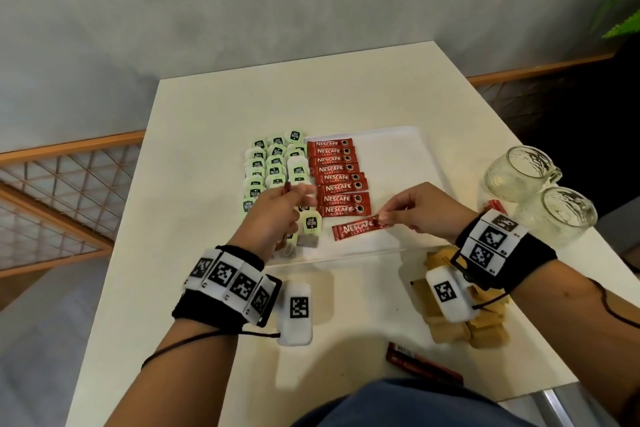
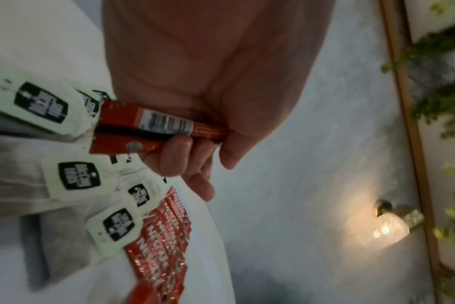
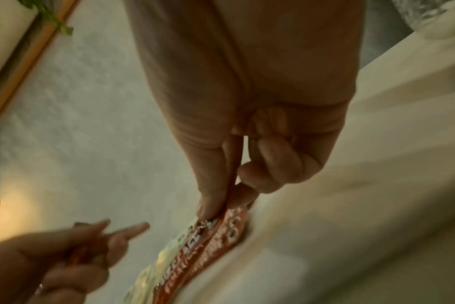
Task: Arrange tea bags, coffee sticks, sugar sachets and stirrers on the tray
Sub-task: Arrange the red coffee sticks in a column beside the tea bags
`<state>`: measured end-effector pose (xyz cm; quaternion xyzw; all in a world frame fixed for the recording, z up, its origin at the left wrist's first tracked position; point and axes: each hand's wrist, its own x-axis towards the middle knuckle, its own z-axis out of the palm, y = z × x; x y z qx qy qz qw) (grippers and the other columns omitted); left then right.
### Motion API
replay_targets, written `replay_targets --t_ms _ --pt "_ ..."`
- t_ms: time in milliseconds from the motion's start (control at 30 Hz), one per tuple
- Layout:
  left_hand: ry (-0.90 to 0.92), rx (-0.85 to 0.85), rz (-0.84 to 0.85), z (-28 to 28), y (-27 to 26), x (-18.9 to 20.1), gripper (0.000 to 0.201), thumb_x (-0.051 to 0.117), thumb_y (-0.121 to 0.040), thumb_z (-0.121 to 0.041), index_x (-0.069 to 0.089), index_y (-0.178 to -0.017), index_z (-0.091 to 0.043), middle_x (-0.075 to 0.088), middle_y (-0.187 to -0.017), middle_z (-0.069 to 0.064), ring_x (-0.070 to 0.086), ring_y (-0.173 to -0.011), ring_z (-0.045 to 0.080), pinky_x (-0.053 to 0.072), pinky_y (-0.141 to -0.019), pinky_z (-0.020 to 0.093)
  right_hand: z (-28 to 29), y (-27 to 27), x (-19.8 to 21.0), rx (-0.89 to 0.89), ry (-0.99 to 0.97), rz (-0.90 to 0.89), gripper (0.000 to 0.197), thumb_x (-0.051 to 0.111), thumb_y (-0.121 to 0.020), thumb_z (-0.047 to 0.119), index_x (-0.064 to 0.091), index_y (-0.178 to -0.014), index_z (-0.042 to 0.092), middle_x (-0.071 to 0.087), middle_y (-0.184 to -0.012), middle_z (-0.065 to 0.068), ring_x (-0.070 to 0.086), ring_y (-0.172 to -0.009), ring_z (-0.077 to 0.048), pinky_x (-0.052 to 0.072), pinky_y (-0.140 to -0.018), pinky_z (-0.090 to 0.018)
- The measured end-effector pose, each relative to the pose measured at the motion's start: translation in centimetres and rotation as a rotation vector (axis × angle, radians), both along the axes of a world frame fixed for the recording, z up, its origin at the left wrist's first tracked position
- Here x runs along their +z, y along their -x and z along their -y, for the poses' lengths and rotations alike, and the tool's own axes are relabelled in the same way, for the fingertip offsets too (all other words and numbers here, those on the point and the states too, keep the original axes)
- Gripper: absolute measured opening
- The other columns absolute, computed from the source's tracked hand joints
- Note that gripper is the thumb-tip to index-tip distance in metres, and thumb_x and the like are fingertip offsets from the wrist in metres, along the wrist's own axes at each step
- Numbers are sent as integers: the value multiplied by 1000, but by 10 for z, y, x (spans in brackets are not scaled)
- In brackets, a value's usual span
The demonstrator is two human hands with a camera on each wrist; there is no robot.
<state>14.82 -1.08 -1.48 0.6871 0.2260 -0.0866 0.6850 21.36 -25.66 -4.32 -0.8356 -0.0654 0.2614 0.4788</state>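
Right hand: grip narrow, thumb and forefinger pinching the right end of one red coffee stick, logo side up. The stick lies aslant on the near part of the white tray, just near of the laid column and not yet squared to it.

Left hand: grip closed on a small bundle of spare coffee sticks (two at least, barcode side showing in the left wrist view), held above the tea bags.

Coffee stick column: eight sticks, overlapping like shingles, running far to near down the tray's middle-left.

Tea bags: pale green tags in three rough columns on the tray's left part, touching the stick column; the nearest few lie loose, paper bags and strings showing.

Brown sachets: heaped on the worktop near of the tray, partly under the right wrist; probably the sugar, untouched.

Further coffee sticks: on the worktop's near edge. One more red piece beside the glass mugs at the right.

Stirrers: none that I can make out.

Handling note, step in hand: swing the pinched stick parallel to the column, left end in line with the ends above, then slide it far until it overlaps the last stick by the same margin. Keep it low and flat (a lifted end may drag its neighbours askew), and let go only once it is square.
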Motion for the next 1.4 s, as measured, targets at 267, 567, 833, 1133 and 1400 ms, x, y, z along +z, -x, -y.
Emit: replay_targets --t_ms 267,567,833,1133,1400 --pt "-15 47 28 -4 -4 3 21 55 -98 -26 71 -107 -16 66 -88 -2 34 -46 4 30 -49 20 -11 -4 -27 -81 134 62 20 84 -71 21 66 -76 14 72 -84 -4 67 -86 -22 52 -85 -37" --pt "-33 27 16 -7 -3 -6 23 54 -99 -24 70 -111 -13 65 -89 -1 36 -45 2 31 -43 14 -23 -4 -30 -116 212 107 32 85 -70 30 58 -79 16 60 -79 4 54 -73 -12 37 -61 -24" --pt "35 -89 -51 -10 0 -9 43 41 -103 -39 74 -103 -12 63 -62 1 45 -50 12 43 -49 26 -31 -6 -25 -89 259 95 33 84 -71 34 57 -78 17 63 -80 2 58 -70 -16 52 -72 -37" --pt "-84 -569 -140 22 7 -13 81 83 -73 -12 36 -138 -26 54 -88 -1 46 -61 7 34 -45 20 -29 11 18 71 -229 62 28 78 -78 17 70 -105 18 61 -75 -4 55 -62 -6 43 -58 -18" --pt "94 -674 -22 44 12 9 35 68 -87 -2 54 -116 -13 42 -81 11 33 -53 10 28 -41 21 -29 19 33 59 -288 156 9 73 -83 12 73 -86 3 65 -68 -3 53 -55 -3 42 -53 -19"
